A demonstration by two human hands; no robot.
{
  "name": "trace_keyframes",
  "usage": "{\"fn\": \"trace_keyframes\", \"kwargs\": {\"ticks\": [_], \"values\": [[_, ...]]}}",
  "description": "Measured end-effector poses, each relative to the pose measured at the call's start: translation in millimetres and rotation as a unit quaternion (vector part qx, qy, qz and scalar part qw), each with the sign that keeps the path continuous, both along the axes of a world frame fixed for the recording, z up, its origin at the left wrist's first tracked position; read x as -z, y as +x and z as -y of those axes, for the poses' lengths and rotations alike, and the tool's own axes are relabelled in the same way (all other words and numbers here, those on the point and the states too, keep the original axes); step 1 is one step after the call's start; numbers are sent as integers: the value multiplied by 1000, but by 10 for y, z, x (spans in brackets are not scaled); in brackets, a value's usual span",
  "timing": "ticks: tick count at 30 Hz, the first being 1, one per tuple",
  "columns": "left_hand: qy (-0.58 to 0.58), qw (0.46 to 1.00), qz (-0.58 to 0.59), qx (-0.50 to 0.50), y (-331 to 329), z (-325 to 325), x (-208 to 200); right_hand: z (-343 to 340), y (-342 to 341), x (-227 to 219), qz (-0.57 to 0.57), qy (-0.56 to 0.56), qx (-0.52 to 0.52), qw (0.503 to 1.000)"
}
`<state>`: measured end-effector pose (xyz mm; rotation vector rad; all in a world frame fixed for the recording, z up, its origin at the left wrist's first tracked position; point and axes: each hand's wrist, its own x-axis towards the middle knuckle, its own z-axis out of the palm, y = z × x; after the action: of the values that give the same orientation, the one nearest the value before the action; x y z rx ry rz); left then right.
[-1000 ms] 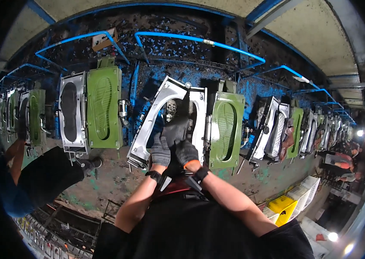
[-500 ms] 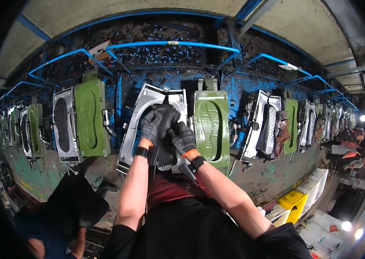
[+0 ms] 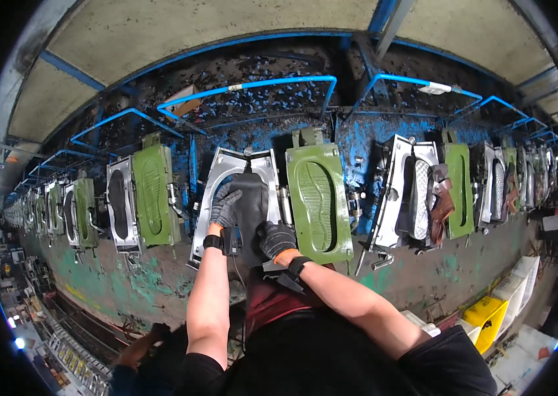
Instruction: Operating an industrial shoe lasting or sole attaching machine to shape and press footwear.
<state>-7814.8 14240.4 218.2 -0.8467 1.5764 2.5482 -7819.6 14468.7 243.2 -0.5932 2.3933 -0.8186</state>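
Observation:
A black shoe-shaped piece (image 3: 251, 198) lies over a silver metal mould half (image 3: 267, 165) in front of me. My left hand (image 3: 226, 208), in a dark grey knit glove with an orange cuff, grips its left edge, thumb on top. My right hand (image 3: 277, 241), gloved alike, has its fingers bent round the piece's lower right edge. The undersides of both hands are hidden. Just right of the silver half stands a green mould half (image 3: 322, 198) with a ribbed, sole-shaped hollow.
More mould pairs line the bench, such as a green half (image 3: 152, 195) at left and a silver one (image 3: 401, 191) at right. A blue rail (image 3: 279, 82) runs behind. Yellow (image 3: 487, 320) and white crates (image 3: 523, 277) stand lower right. Another person's hand (image 3: 137, 351) shows lower left.
The black piece now lies flatter and longer over the silver mould. My right hand has moved down to its lower edge; my left stays at the left edge. The view has shifted.

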Motion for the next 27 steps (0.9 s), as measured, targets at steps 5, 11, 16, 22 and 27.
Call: {"fn": "trace_keyframes", "kwargs": {"ticks": [5,11,16,22,27], "values": [[-267,962,6,-59,230,-300,-227,6,-61,-175,-8,-18,-15,1000],[-401,884,206,122,711,-436,-616,101,-476,-509,-23,92,-34,995],[-640,698,208,246,1295,-626,-498,1262,-585,-1297,-245,107,-302,915],[-623,714,45,317,981,-529,-260,1659,-815,-193,-228,349,-551,723],[-698,672,219,116,1821,294,-829,1470,-514,-1055,-382,223,-504,741]]}}
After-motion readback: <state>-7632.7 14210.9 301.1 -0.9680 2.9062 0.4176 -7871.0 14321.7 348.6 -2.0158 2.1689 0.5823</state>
